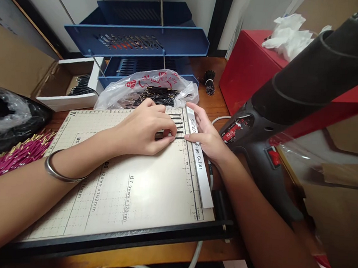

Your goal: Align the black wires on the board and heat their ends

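Observation:
A paper cutter with a printed grid lies flat before me. Its white bar runs along the right side, lettered "Paper Cutter". Several thin black strips, wire-like, lie side by side on the board near that bar. My left hand, wearing a metal bangle, is closed, thumb and index finger pinching the nearest black strip. My right hand is at the white bar, fingers stretched along its outer side. Its thumb reaches over the bar to the strip's right end.
Behind the cutter lie a plastic bag of black wire-like pieces, a white box and a blue rack. Pink gold-tipped pieces are at left. A dark grey machine and red box crowd the right.

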A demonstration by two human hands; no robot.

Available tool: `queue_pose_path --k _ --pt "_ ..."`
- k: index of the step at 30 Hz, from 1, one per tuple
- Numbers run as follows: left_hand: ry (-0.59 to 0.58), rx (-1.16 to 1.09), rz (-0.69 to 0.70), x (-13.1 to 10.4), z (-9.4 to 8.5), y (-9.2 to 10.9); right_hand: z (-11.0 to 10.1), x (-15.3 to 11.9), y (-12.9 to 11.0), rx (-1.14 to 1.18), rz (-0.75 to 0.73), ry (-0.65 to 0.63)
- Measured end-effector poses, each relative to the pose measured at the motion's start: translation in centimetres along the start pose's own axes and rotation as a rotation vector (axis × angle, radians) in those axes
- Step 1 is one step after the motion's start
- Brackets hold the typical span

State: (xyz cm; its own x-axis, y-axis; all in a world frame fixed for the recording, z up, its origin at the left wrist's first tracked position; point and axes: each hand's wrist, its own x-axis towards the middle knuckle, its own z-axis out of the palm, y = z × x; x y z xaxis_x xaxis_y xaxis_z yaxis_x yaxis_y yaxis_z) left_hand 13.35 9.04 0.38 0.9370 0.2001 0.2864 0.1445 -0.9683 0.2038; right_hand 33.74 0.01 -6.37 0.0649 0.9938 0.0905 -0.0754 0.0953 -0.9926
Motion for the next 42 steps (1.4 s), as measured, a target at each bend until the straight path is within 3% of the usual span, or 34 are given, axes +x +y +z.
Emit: queue_pose_path --k 42 --pt "0.032 -0.024 0.043 -0.09 0.16 -0.31 0.18 -0.13 -0.42 -0.004 0.010 -0.012"
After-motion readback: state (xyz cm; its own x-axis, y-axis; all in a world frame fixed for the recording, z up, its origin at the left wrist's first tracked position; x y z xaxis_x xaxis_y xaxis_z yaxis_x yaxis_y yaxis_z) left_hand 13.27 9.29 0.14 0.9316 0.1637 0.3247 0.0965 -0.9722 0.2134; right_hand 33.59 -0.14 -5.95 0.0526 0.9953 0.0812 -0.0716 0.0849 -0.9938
